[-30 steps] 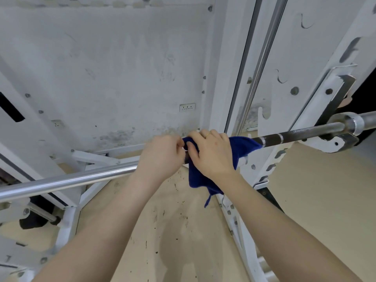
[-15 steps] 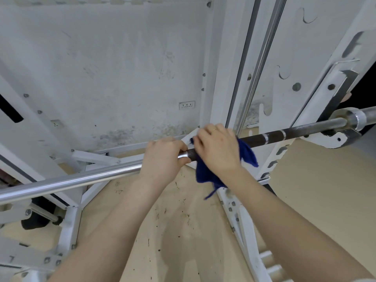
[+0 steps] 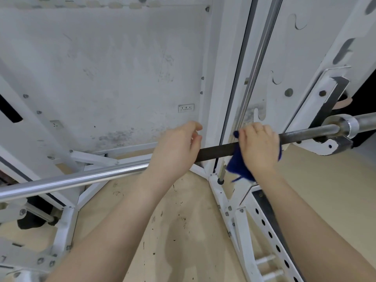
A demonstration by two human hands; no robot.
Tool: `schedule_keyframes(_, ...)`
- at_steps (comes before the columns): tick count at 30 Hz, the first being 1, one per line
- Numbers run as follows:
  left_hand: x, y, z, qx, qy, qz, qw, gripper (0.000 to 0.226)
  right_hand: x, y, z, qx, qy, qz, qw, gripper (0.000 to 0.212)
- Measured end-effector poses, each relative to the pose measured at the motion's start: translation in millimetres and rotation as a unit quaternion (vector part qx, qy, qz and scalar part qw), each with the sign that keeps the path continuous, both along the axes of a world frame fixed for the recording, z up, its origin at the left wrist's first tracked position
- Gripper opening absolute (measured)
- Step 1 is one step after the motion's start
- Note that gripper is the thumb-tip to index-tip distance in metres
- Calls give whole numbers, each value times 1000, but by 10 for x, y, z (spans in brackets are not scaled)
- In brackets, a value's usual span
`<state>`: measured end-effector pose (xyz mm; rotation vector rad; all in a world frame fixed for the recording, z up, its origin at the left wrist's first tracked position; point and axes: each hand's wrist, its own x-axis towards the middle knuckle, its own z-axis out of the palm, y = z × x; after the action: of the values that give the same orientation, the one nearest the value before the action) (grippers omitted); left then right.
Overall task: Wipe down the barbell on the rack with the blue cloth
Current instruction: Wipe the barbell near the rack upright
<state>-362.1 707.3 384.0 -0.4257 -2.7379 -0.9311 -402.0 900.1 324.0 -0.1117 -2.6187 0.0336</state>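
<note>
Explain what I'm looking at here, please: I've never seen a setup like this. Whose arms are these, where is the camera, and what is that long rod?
There is no machine here. A person wears a wide-angle camera on the head, looking forward and down, so the two bare arms are their own. The long rod is a barbell lying across a white weight rack, its end resting in a hook on the right. The right hand grips a blue cloth wrapped around the dark part of the bar, near the collar. The left hand rests over the bar further left, where the shiny section meets the dark one; its fingers look loosely curled, and whether they close on the bar is unclear. Below is a beige floor with dark specks.
</note>
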Motion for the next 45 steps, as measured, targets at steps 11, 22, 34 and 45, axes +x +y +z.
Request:
schedule_keyframes(11, -154, 588, -450, -145, 67, 13, 987, 36, -144, 617, -80, 26, 55, 65, 996, 26)
schedule_keyframes(22, -152, 718, -666, -154, 114, 101, 976, 19, -91, 680, -171, 75, 107, 199, 971, 17)
schedule_keyframes(34, -147, 760, -706, -139, 130, 123, 974, 19, -90, 379, -11, 34, 22, 179, 983, 8)
schedule_keyframes(45, -134, 747, -702, -108, 126, 124, 978, 16, -147, 544, -16, -30, 42, 56, 997, 12)
